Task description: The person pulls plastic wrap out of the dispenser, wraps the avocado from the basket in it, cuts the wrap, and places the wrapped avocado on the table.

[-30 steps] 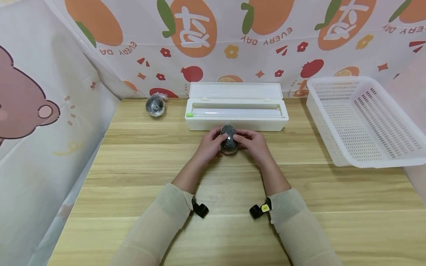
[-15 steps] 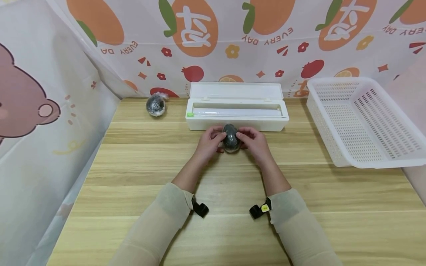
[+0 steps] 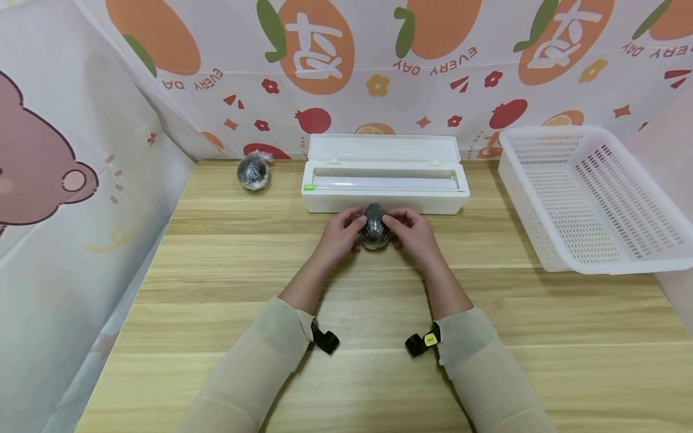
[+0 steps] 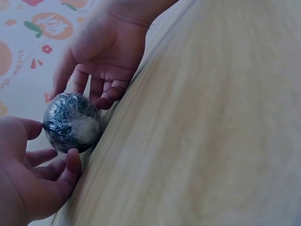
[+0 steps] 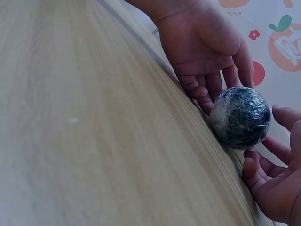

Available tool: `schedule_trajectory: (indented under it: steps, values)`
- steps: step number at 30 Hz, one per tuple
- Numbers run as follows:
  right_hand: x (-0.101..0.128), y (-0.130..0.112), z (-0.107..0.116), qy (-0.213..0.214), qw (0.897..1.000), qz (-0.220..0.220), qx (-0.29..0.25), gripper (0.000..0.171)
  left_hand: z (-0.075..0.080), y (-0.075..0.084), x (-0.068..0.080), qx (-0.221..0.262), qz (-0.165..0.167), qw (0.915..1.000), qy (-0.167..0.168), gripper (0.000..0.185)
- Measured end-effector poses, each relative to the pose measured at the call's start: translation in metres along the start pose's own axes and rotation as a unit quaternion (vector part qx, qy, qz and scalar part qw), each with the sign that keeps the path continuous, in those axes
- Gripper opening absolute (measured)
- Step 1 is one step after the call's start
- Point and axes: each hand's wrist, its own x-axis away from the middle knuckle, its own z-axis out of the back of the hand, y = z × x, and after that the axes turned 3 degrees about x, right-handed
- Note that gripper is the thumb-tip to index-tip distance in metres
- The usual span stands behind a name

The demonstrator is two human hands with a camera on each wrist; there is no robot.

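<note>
Dark and glossy under its tight plastic film, the wrapped ball (image 3: 374, 225) sits on the wooden table (image 3: 346, 373) just in front of the white wrap dispenser box (image 3: 385, 174), held between both hands. The left hand (image 3: 340, 233) grasps it from one side, thumb on top and curled fingers beneath, and the right hand (image 3: 414, 233) grasps it from the other side in the same way; in the wrist views the fingertips (image 4: 73, 157) cup the ball's lower edge against the tabletop. The dispenser box stands open, its lid tipped back. A second wrapped ball (image 3: 252, 171) lies to the left of the dispenser box, apart from it. A white perforated basket (image 3: 590, 198) rests to the right of the dispenser box.
</note>
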Motion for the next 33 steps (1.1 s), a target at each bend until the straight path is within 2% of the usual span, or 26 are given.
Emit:
schedule_trajectory:
  steps: [18, 25, 29, 33]
  values:
    - [-0.001, -0.001, 0.001, -0.013, 1.0, -0.004, -0.005, 0.045, 0.001, 0.001, 0.002, -0.015, -0.007, 0.9998, -0.006, 0.043]
    - [0.0, -0.001, 0.002, -0.004, 1.0, 0.0, -0.006, 0.041, 0.001, 0.002, 0.0, -0.023, -0.002, 0.9997, -0.007, 0.045]
    - [0.001, 0.0, 0.004, 0.003, 1.0, -0.003, -0.011, 0.038, 0.004, 0.003, 0.001, -0.066, -0.003, 0.9978, -0.005, 0.048]
    - [0.004, 0.0, 0.009, 0.0, 1.0, -0.003, 0.004, 0.037, 0.013, 0.006, 0.004, -0.14, -0.009, 0.9901, 0.0, 0.052]
